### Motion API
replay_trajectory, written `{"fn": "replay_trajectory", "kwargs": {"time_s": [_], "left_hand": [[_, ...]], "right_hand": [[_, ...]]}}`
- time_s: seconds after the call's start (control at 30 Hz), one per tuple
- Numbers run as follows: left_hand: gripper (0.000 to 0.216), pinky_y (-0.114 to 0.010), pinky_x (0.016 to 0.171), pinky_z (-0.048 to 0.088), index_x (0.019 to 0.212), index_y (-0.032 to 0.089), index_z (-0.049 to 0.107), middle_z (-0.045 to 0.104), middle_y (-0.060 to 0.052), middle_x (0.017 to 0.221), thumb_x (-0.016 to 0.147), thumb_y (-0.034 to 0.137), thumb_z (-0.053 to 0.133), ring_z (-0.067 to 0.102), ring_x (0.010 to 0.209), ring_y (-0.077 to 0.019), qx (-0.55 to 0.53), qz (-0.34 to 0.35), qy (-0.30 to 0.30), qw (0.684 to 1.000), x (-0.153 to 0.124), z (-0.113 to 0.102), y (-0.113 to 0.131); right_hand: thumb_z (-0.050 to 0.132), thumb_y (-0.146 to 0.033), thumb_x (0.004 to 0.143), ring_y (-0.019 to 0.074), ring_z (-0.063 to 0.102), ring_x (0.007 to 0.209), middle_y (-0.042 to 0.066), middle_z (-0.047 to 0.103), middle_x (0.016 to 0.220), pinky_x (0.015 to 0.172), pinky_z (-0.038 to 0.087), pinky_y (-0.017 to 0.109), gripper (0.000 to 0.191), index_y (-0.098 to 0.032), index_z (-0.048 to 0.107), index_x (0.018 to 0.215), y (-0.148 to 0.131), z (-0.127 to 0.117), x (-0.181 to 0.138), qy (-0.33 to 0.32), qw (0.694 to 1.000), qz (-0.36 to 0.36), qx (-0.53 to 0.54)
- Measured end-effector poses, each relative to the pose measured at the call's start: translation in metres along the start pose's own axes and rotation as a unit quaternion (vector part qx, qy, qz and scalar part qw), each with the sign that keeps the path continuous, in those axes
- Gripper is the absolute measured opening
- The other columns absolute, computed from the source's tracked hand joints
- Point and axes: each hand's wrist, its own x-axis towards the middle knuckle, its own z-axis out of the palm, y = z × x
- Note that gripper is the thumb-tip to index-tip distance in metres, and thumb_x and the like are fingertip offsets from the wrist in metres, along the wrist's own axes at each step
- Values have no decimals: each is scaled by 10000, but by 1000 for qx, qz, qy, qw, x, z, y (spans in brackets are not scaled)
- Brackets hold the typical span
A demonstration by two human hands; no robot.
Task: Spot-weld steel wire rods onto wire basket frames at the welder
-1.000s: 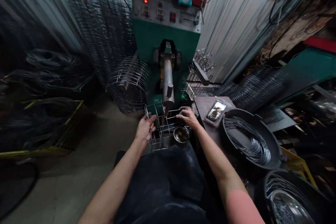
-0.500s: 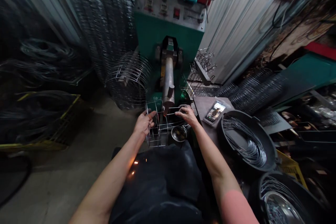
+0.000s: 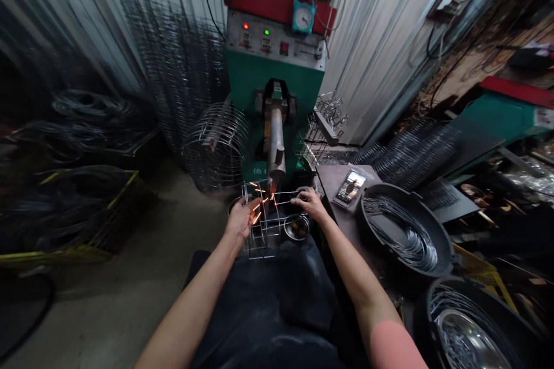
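My left hand [image 3: 240,218] is closed on the left side of a wire rack [image 3: 269,235], a frame of thin shiny crossed rods held in front of my lap. With my right hand [image 3: 309,203] I pinch the right end of a thin U-shaped wire piece [image 3: 285,193]. Its left end meets the rack under the electrode tip of a green spot welder [image 3: 277,167]. Orange sparks [image 3: 257,203] fly from that spot toward my left fingers. Just below the right hand sits a small round metal bowl [image 3: 296,226] with something dark inside.
To the right, a phone [image 3: 350,187] lies on a small table [image 3: 331,176]. Black tubs [image 3: 367,242] of bent wire stand beside me. Wire rings [image 3: 216,144] hang left of the welder; a yellow crate [image 3: 116,207] stands on the floor.
Sparks have burst out at the welder tip, and a green light now glows beside the red one on its panel. The view has tilted upward; both hands keep their holds.
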Motion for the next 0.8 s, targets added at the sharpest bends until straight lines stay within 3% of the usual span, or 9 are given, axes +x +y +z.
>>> {"fn": "replay_trajectory", "kwargs": {"time_s": [0.27,0.4,0.5,0.57,0.67,0.73,0.8], "left_hand": [[611,-133,302,195,1004,195,489,373,129,496,477,235,794,249,334,-13,23,8,-21,999,3,-12,1],[473,-111,295,208,961,177,565,295,121,479,546,252,779,235,338,-7,0,-17,-58,998,-16,-51,4],[321,-93,293,232,813,165,589,357,89,525,560,247,769,242,344,12,-57,-37,-21,997,-35,-89,4],[276,-90,291,247,768,175,588,416,69,554,564,257,755,261,341,15,-77,-34,3,996,-44,-111,4],[354,-180,411,447,820,213,610,586,6,699,516,315,758,516,486,-84,-8,-44,29,999,-49,-131,12],[455,-271,565,518,907,232,614,637,-31,817,488,329,761,613,721,-195,88,-40,23,995,-51,-133,25],[572,-290,670,506,1041,257,582,634,-26,871,500,325,752,598,883,-229,180,24,39,983,-58,-124,44]], "right_hand": [[648,-436,721,206,505,1004,45,621,959,929,270,397,239,-202,618,684,7,3,-8,23,999,-26,31],[690,-429,663,193,535,918,27,616,900,878,346,357,271,-201,581,762,22,-12,-35,28,995,-13,99],[660,-444,679,175,552,845,6,604,847,806,406,321,287,-203,544,782,22,-26,-59,48,983,5,176],[634,-450,704,161,560,802,-1,596,813,774,428,304,274,-205,537,779,9,-33,-69,71,973,-11,218],[631,-473,712,155,566,762,4,590,775,740,448,291,279,-210,543,745,-28,-38,-73,113,964,-72,231],[627,-483,723,154,569,755,13,593,779,725,455,282,278,-215,555,732,-58,-36,-69,127,962,-126,207],[605,-469,756,149,569,762,19,601,794,722,455,267,250,-222,572,739,-85,-30,-64,123,964,-177,155]]}}
